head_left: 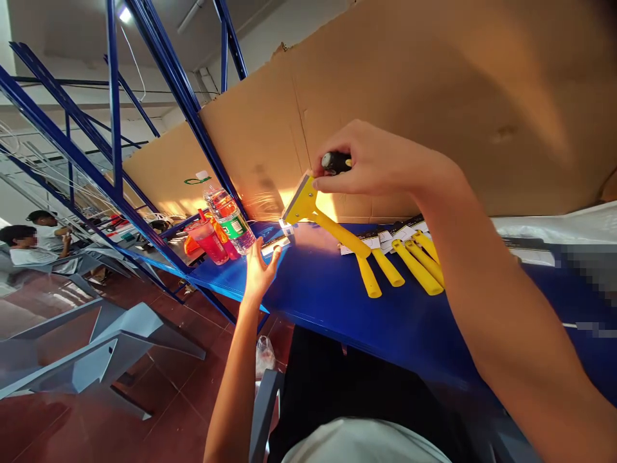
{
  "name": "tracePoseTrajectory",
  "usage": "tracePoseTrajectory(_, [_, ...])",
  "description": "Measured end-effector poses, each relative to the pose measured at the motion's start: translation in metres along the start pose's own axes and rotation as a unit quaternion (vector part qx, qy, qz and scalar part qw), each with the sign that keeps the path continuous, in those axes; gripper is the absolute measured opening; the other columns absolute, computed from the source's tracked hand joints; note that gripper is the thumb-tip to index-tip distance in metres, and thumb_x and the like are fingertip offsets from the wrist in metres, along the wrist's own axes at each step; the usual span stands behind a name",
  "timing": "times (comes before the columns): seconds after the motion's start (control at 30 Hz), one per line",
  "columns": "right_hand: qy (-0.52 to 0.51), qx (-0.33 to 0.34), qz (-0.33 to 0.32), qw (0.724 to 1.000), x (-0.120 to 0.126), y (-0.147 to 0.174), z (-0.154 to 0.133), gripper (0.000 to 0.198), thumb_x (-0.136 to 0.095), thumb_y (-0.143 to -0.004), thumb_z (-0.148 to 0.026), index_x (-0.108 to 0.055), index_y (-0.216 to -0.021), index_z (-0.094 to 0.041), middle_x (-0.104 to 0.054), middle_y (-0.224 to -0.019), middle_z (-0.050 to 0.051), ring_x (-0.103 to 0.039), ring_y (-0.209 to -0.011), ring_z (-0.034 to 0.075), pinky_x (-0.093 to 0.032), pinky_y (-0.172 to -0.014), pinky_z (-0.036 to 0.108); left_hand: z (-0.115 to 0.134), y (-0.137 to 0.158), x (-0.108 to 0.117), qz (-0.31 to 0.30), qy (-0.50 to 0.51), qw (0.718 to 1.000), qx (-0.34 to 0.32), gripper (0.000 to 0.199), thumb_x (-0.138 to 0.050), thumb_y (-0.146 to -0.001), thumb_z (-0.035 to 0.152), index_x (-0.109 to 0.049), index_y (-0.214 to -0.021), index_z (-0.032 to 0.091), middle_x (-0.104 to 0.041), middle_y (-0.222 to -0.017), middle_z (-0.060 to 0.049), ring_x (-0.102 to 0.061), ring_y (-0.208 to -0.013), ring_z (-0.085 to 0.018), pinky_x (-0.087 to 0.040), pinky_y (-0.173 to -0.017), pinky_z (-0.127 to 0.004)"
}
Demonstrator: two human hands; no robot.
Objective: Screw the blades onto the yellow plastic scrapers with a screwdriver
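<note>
My right hand (359, 157) is raised over the table, its fingertips pinching the head of a yellow scraper (332, 225) by its metal edge. Tucked in the same hand is a black handle (332, 163) that looks like a screwdriver's; its far end is hidden. The scraper's handle slopes down to the right. My left hand (260, 273) is open near the table's front edge, thumb and fingers apart with nothing between them. Just beyond it lies a small flat packet (274, 245). Several more yellow scrapers (418, 267) with black-and-white cards lie under my right forearm.
A large clear bottle (231, 218) and a red cup (209, 241) stand at the left of the blue table (318, 283). Cardboard (385, 83) walls the back. Blue rack posts (193, 116) rise at left. Grey chairs (110, 347) and two seated people are beyond.
</note>
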State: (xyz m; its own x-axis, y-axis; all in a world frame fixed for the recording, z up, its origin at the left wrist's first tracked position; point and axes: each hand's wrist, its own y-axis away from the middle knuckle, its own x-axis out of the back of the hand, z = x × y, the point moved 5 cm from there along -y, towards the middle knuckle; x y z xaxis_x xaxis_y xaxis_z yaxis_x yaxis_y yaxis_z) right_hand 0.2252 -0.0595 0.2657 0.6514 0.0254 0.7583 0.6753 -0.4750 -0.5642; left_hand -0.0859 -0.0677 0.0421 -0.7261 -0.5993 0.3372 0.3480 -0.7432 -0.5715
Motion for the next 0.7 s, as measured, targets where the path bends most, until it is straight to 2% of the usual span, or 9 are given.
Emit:
tracePoseTrajectory(0.03, [0.004, 0.003, -0.009, 1.0, -0.003, -0.002, 0.0, 0.018, -0.075, -0.09, -0.035, -0.066, -0.084, -0.02, -0.061, -0.08, 0.003, -0.048, -0.082, 0.019, -0.033, -0.073, 0.037, 0.011, 0.013, -0.006, -0.019, 0.029, 0.999, -0.003, 0.078, -0.079, -0.093, 0.072, -0.064, -0.148, 0.02, -0.07, -0.149, -0.022, -0.067, -0.141, -0.037, -0.051, -0.119, -0.056])
tracePoseTrajectory(0.07, [0.009, 0.006, -0.017, 1.0, -0.007, -0.004, 0.0, 0.018, -0.075, -0.09, -0.034, -0.066, -0.083, -0.02, -0.061, -0.08, 0.003, -0.048, -0.08, 0.019, -0.033, -0.072, 0.037, 0.024, 0.028, -0.017, -0.065, 0.121, 0.991, -0.001, 0.072, -0.077, -0.097, 0.069, -0.065, -0.149, 0.021, -0.072, -0.148, -0.021, -0.068, -0.14, -0.035, -0.051, -0.12, -0.054])
tracePoseTrajectory(0.1, [0.013, 0.008, -0.026, 1.0, -0.011, -0.006, 0.0, 0.017, -0.075, -0.089, -0.033, -0.065, -0.083, -0.02, -0.06, -0.079, 0.002, -0.048, -0.078, 0.018, -0.033, -0.071, 0.037, 0.038, 0.042, -0.028, -0.105, 0.209, 0.972, 0.004, 0.07, -0.075, -0.099, 0.068, -0.065, -0.151, 0.022, -0.073, -0.148, -0.021, -0.069, -0.141, -0.034, -0.051, -0.121, -0.054])
tracePoseTrajectory(0.17, [0.019, 0.006, -0.051, 0.998, -0.019, -0.008, -0.002, 0.017, -0.074, -0.088, -0.031, -0.064, -0.081, -0.02, -0.058, -0.077, 0.001, -0.048, -0.075, 0.017, -0.031, -0.068, 0.036, 0.066, 0.067, -0.049, -0.165, 0.309, 0.936, 0.013, 0.07, -0.077, -0.099, 0.067, -0.064, -0.152, 0.023, -0.073, -0.149, -0.02, -0.069, -0.141, -0.035, -0.052, -0.12, -0.054])
tracePoseTrajectory(0.27, [0.02, -0.01, -0.099, 0.995, -0.032, -0.01, -0.002, 0.017, -0.073, -0.088, -0.032, -0.064, -0.08, -0.02, -0.058, -0.076, 0.001, -0.046, -0.071, 0.016, -0.03, -0.064, 0.035, 0.097, 0.085, -0.074, -0.173, 0.388, 0.905, 0.027, 0.074, -0.078, -0.097, 0.069, -0.061, -0.153, 0.024, -0.072, -0.151, -0.02, -0.069, -0.142, -0.036, -0.054, -0.118, -0.054])
tracePoseTrajectory(0.37, [0.014, -0.022, -0.147, 0.989, -0.044, -0.012, 0.002, 0.017, -0.073, -0.087, -0.033, -0.066, -0.079, -0.02, -0.058, -0.075, 0.001, -0.046, -0.068, 0.015, -0.029, -0.061, 0.035, 0.113, 0.089, -0.09, -0.149, 0.417, 0.895, 0.048, 0.074, -0.079, -0.097, 0.067, -0.057, -0.154, 0.025, -0.073, -0.149, -0.018, -0.071, -0.139, -0.036, -0.057, -0.114, -0.052])
tracePoseTrajectory(0.53, [0.012, -0.058, -0.216, 0.975, -0.06, -0.012, 0.023, 0.02, -0.072, -0.09, -0.037, -0.068, -0.08, -0.02, -0.06, -0.072, 0.001, -0.046, -0.063, 0.015, -0.031, -0.059, 0.033, 0.103, 0.087, -0.086, -0.067, 0.427, 0.897, 0.096, 0.058, -0.083, -0.096, 0.06, -0.059, -0.135, 0.025, -0.079, -0.114, -0.008, -0.081, -0.102, -0.026, -0.066, -0.092, -0.041])
tracePoseTrajectory(0.63, [0.047, -0.08, -0.162, 0.982, -0.057, -0.015, 0.032, 0.019, -0.076, -0.089, -0.038, -0.066, -0.088, -0.021, -0.065, -0.082, 0.003, -0.05, -0.068, 0.017, -0.034, -0.061, 0.033, 0.082, 0.087, -0.075, -0.051, 0.422, 0.893, 0.149, 0.051, -0.087, -0.092, 0.055, -0.057, -0.119, 0.025, -0.077, -0.109, -0.005, -0.077, -0.081, -0.019, -0.061, -0.063, -0.029])
tracePoseTrajectory(0.7, [0.042, -0.086, -0.11, 0.989, -0.052, -0.017, 0.034, 0.022, -0.074, -0.093, -0.039, -0.059, -0.091, -0.023, -0.063, -0.085, 0.003, -0.051, -0.07, 0.018, -0.035, -0.062, 0.034, 0.071, 0.087, -0.069, -0.075, 0.411, 0.89, 0.185, 0.05, -0.089, -0.089, 0.054, -0.059, -0.116, 0.023, -0.077, -0.119, -0.009, -0.078, -0.087, -0.021, -0.051, -0.049, -0.023])
